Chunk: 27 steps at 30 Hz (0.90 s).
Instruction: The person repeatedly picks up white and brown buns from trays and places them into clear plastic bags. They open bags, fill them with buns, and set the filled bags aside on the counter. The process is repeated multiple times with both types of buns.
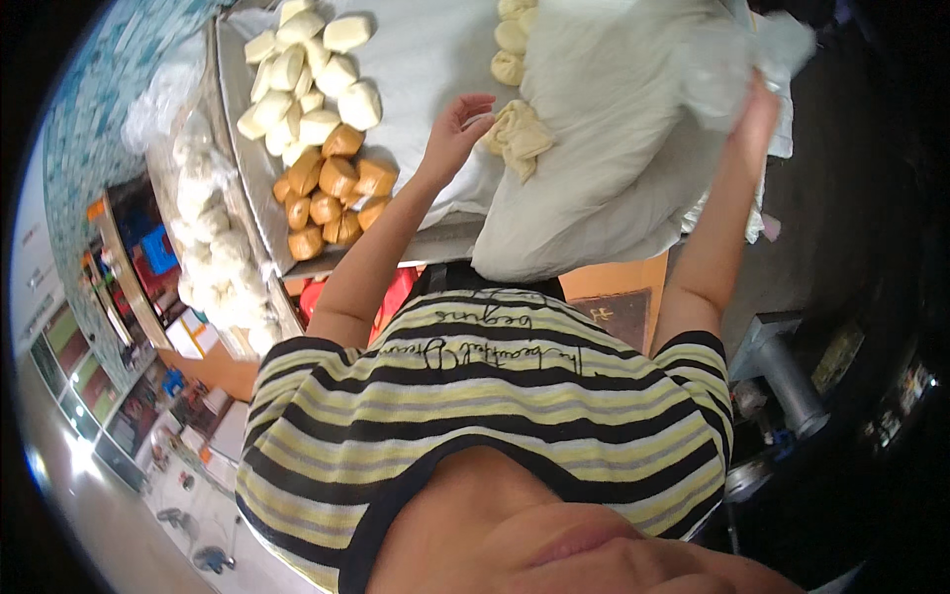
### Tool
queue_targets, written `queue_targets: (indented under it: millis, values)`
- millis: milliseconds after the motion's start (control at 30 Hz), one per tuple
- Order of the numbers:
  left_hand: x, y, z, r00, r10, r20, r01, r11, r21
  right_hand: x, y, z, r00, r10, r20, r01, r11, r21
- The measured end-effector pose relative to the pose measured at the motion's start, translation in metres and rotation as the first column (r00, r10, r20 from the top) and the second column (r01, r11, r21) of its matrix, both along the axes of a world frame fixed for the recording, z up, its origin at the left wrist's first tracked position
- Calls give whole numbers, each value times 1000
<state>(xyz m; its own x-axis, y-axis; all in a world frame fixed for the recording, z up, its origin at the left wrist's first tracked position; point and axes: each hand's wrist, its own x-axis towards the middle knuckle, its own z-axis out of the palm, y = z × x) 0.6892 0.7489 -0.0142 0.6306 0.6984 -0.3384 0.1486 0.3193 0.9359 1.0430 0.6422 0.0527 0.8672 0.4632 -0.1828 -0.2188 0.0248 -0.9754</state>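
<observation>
My left hand (pixel 454 141) is over the cloth-lined tray (pixel 438 67), its fingers partly curled and holding nothing. Its thumb comes right up to a twisted pale bun (pixel 519 137); whether they touch I cannot tell. More pale rolled buns (pixel 510 67) lie beyond, partly hidden by a bunched white cloth (pixel 594 163). At the right, my right hand (pixel 755 111) is blurred and grips a clear plastic bag (pixel 716 74). White buns (pixel 274 108) are piled at the tray's left, with brown buns (pixel 338 178) nearer to me.
Left of the tray, bagged white buns (pixel 215 230) rest on a wooden ledge (pixel 245 185). Something red (pixel 397 293) shows under the tray's near edge. At lower right stands a metal pipe (pixel 790 386). Shelves with goods (pixel 141 252) are farther left.
</observation>
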Motion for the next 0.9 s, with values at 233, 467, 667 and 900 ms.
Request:
queue_targets:
  millis: [233,467,667,900]
  values:
    - [-51,-13,-50,921,374,-109,-388,901,-193,-258,89,-121,696,577,-427,-668,739,-90]
    - [-132,-43,-129,672,190,-716,-493,836,-241,-242,69,-192,650,716,255,-570,682,-459]
    - [-129,-4,-59,889,379,-256,-221,847,484,-268,67,-93,510,829,227,-603,533,-594]
    - [-133,30,-57,884,392,-253,-303,895,328,-279,74,-109,539,735,410,-453,664,-595]
